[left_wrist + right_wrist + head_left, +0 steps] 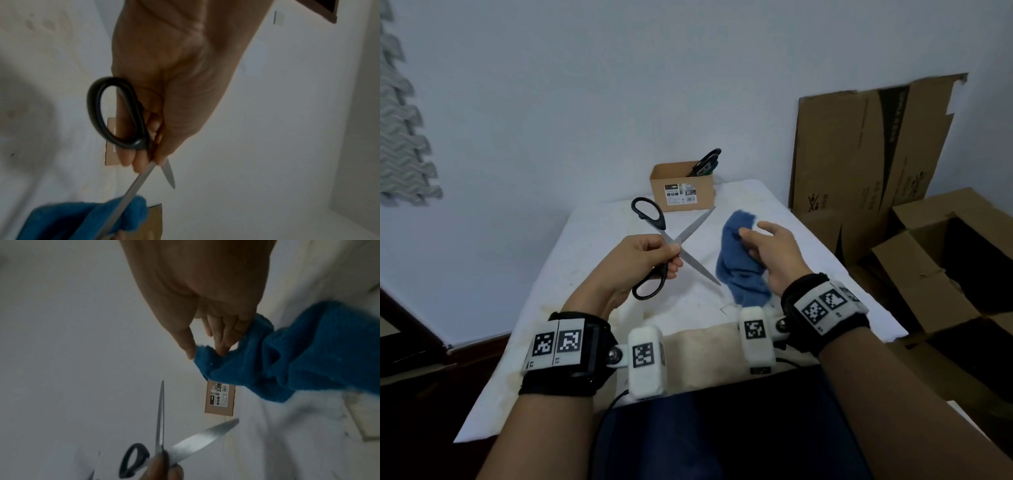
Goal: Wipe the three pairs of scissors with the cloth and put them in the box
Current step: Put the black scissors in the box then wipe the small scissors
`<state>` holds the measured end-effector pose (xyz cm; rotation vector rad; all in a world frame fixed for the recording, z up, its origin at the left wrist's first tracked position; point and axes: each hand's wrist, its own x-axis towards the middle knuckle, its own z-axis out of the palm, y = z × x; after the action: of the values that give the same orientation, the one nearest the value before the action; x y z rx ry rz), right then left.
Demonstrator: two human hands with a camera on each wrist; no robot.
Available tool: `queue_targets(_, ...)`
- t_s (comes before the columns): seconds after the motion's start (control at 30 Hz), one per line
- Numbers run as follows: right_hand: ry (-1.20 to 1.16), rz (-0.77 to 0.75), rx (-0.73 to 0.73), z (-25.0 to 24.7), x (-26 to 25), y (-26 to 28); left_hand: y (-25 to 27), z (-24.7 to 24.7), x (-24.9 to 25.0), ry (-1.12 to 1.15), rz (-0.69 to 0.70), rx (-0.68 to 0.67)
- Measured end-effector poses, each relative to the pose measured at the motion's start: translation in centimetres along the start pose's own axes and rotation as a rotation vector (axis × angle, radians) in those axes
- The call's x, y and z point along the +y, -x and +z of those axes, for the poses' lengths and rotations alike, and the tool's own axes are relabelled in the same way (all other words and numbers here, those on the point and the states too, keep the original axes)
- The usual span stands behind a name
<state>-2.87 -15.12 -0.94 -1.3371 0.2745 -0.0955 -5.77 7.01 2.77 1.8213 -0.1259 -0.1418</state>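
Head view: we see the left hand (643, 260) gripping the scissors (671, 245) at the pivot, blades spread in an X above the desk (592, 240). The right hand (774, 253), at 3 o'clock of them, pinches the blue cloth (736, 263). The box (681, 188), at 12 o'clock, holds other scissors (705, 162).

Left wrist view: fingers (141, 160) curl round the scissors (117, 113); one blade overlaps the cloth (82, 219).

Right wrist view: thumb and fingers (224, 337) nip the cloth (287, 356), apart from the blades.

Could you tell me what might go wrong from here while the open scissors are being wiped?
The scissors are spread wide, both blades bare, and the left hand pinches them near the pivot, so fingers could get nicked if the blades swing. The right hand holds the blue cloth loosely beside one point, which could snag or poke through. The box already holds scissors, so the last pair may jam going in.
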Motion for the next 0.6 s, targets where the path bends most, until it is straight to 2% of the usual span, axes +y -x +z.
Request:
queue_targets(0.07, 0.095, -0.049, -0.001, 0.4, -0.3, -0.3, -0.4, 0.0, 0.4, -0.113, 0.067, 0.117)
queue_targets(0.13, 0.224, -0.128, 0.047, 1.0, -1.1, -0.3, -1.0, -0.1, 1.3, -0.322, 0.16, 0.254)
queue_targets(0.2, 0.245, -0.148, 0.042, 1.5, -2.0, -0.4, -1.8, -0.1, 2.4, -0.494, 0.252, 0.303)
queue_targets(0.37, 0.085, -0.141, -0.112, 2.5, -5.1, 0.7, -4.0, -0.1, 4.1, -0.798, 0.378, 0.347)
queue_targets(0.6, -0.001, 0.013, -0.445, 3.2, -7.0, 2.4, -4.6, 0.5, 4.1, -1.047, 0.474, 0.436)
